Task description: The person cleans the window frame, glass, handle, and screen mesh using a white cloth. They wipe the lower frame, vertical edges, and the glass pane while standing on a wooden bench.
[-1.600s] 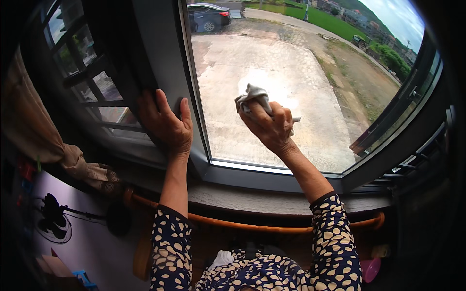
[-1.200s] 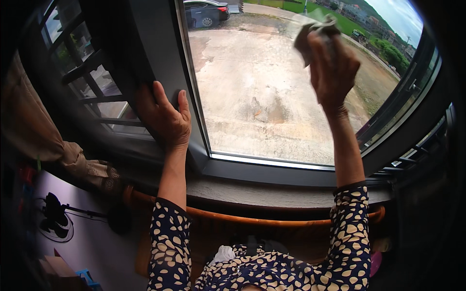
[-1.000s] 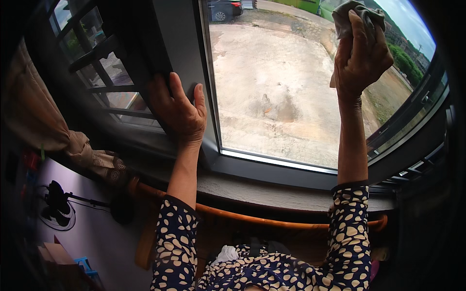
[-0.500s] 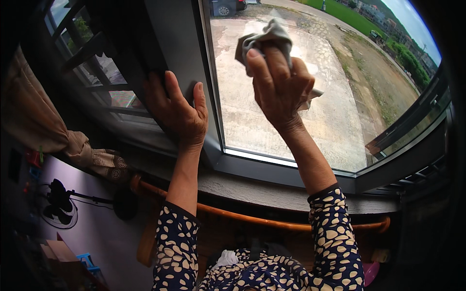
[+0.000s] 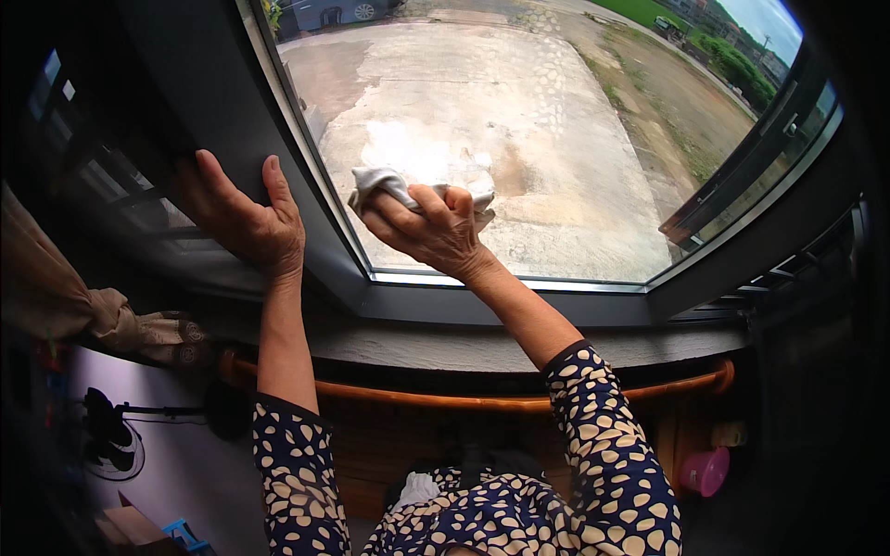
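A bunched pale grey cloth (image 5: 385, 182) is gripped in my right hand (image 5: 434, 227), which presses it against the window pane (image 5: 556, 222) near the pane's lower left. The fingers curl over the cloth and hide part of it. My left hand (image 5: 246, 218) rests on the dark window frame (image 5: 218, 102) to the left of the glass, thumb and fingers apart, holding nothing. Some of its fingertips fade into the dark of the frame.
Below the window runs a grey stone sill (image 5: 445, 343), with a curved wooden rail (image 5: 436, 400) nearer me. A tied beige curtain (image 5: 120, 315) hangs at the left. A black fan (image 5: 111, 431) stands lower left; a pink container (image 5: 705, 473) sits lower right.
My right hand has moved the cloth down and to the left across the glass. My left hand stays on the frame; the whole view has shifted.
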The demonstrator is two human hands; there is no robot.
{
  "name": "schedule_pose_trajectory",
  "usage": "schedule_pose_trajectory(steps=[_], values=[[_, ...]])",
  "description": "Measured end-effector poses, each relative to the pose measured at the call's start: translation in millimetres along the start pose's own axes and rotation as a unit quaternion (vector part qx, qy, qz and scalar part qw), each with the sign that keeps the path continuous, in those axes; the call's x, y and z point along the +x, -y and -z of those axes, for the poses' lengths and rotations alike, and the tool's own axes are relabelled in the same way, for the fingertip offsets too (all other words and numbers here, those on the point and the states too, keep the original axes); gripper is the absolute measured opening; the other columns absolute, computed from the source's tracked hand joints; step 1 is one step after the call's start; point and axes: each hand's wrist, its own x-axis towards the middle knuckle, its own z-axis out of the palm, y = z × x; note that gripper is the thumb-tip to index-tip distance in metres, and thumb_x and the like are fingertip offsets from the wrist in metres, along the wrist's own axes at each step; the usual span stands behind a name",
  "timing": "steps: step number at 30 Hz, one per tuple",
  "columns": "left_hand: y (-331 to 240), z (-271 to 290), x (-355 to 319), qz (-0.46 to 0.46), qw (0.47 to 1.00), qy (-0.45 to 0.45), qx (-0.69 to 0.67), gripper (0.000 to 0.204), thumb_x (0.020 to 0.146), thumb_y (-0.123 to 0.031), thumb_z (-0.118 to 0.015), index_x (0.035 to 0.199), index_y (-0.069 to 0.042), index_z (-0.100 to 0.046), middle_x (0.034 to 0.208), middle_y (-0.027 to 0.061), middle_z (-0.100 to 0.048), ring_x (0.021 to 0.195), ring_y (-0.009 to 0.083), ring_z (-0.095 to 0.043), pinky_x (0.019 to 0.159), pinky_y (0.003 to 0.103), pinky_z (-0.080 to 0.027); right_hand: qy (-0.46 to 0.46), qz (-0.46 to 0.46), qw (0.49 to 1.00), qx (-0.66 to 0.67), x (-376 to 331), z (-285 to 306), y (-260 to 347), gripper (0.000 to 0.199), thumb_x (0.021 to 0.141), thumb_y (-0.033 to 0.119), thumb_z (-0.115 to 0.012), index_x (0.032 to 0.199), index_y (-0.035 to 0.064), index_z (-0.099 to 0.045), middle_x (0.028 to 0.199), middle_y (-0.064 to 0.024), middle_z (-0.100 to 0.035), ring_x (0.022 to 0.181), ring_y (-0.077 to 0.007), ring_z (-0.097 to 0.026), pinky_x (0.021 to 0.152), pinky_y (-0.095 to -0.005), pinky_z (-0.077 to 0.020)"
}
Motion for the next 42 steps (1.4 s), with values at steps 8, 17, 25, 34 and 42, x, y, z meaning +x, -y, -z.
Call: schedule_pose_trajectory(steps=[8, 17, 25, 34, 42], values=[[4, -3, -3, -0.005, 0.999, -0.024, 0.023, 0.07, 0.086, -0.028, -0.07, 0.14, 0.0, -0.036, 0.138, 0.0225, -0.041, 0.128, 0.0378, -0.04, 0.106, 0.046, -0.034, -0.001, -0.132, 0.99, -0.049, -33, 52, -87, 0.04, 0.076, 0.028, -0.076, 0.108, 0.0347, -0.054, 0.116, 0.0, -0.048, 0.102, -0.0204, -0.042, 0.081, -0.0383, -0.033], [9, 1, 1, -0.021, 0.999, -0.023, 0.025, 0.072, 0.085, -0.028, -0.071, 0.14, 0.001, -0.035, 0.141, 0.0235, -0.035, 0.131, 0.0386, -0.035, 0.108, 0.047, -0.031, -0.04, -0.293, 0.946, -0.133, -54, 104, -164, 0.043, 0.085, 0.005, -0.056, 0.125, 0.0031, -0.043, 0.119, -0.0206, -0.043, 0.111, -0.035, -0.042, 0.091, -0.0441, -0.037], [12, -3, -5, -0.013, 0.999, -0.016, 0.029, 0.073, 0.086, -0.028, -0.07, 0.142, 0.0, -0.032, 0.141, 0.0232, -0.035, 0.131, 0.038, -0.035, 0.108, 0.046, -0.03, -0.087, -0.352, 0.929, -0.075, -26, 63, -92, 0.046, 0.091, 0.018, -0.061, 0.131, 0.0105, -0.04, 0.124, -0.0195, -0.038, 0.113, -0.0313, -0.037, 0.092, -0.0427, -0.0367], [7, -3, -2, -0.03, 0.999, -0.016, 0.006, 0.07, 0.09, -0.032, -0.063, 0.144, -0.003, -0.029, 0.142, 0.0231, -0.032, 0.135, 0.0375, -0.03, 0.11, 0.05, -0.028, -0.078, -0.356, 0.931, 0.003, -2, -2, 32, 0.035, 0.078, 0.018, -0.071, 0.109, 0.0286, -0.059, 0.124, -0.0068, -0.043, 0.113, -0.0287, -0.035, 0.085, -0.0423, -0.0357], [-2, 5, -14, -0.065, 0.997, -0.017, -0.028, 0.072, 0.086, -0.022, -0.07, 0.144, -0.005, -0.032, 0.145, 0.0244, -0.029, 0.132, 0.0399, -0.033, 0.107, 0.051, -0.029, -0.051, -0.28, 0.958, 0.033, -7, -26, 102, 0.032, 0.08, 0.029, -0.066, 0.111, 0.034, -0.056, 0.119, 0.0011, -0.041, 0.115, -0.0233, -0.035, 0.081, -0.0437, -0.0353]])
